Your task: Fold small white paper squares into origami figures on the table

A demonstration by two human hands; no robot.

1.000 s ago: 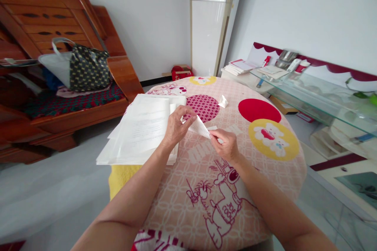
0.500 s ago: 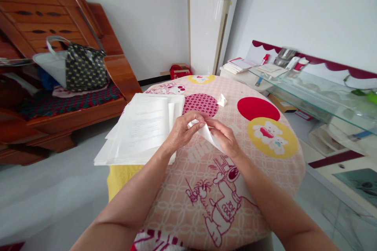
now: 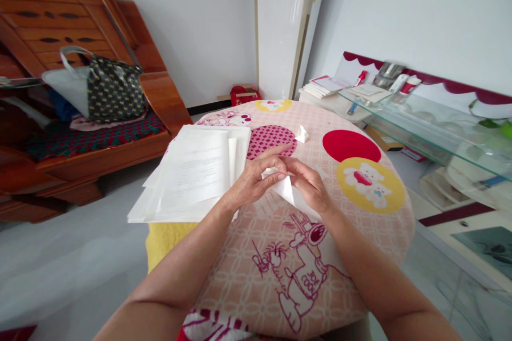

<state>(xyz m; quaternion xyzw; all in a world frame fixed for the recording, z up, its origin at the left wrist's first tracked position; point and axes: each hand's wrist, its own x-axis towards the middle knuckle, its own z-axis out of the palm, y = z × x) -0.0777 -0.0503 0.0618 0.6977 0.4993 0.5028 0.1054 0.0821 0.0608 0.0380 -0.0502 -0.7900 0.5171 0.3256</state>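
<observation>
Between my two hands, over the middle of the cloth-covered table, is a folded piece of white paper point(image 3: 283, 189). My left hand point(image 3: 258, 177) pinches its upper edge between thumb and fingers, with one finger stretched out away from it. My right hand point(image 3: 307, 185) grips the same paper from the other side, fingertips meeting those of the left. Parts of the paper are hidden behind the fingers. Just to the left lies a stack of white printed sheets point(image 3: 200, 170), overhanging the table's left edge. A small crumpled or folded white paper piece point(image 3: 301, 134) rests beyond my hands.
The round table wears a pink patterned tablecloth point(image 3: 240, 272). A wooden bench point(image 3: 156, 96) with a dotted bag point(image 3: 114, 90) stands left. On the right is a glass shelf point(image 3: 432, 122) bearing papers and small items. A tall white air conditioner point(image 3: 280, 42) stands behind.
Both hands have shifted slightly right and down with the paper. A left finger has straightened outward, and the paper hangs at a changed angle.
</observation>
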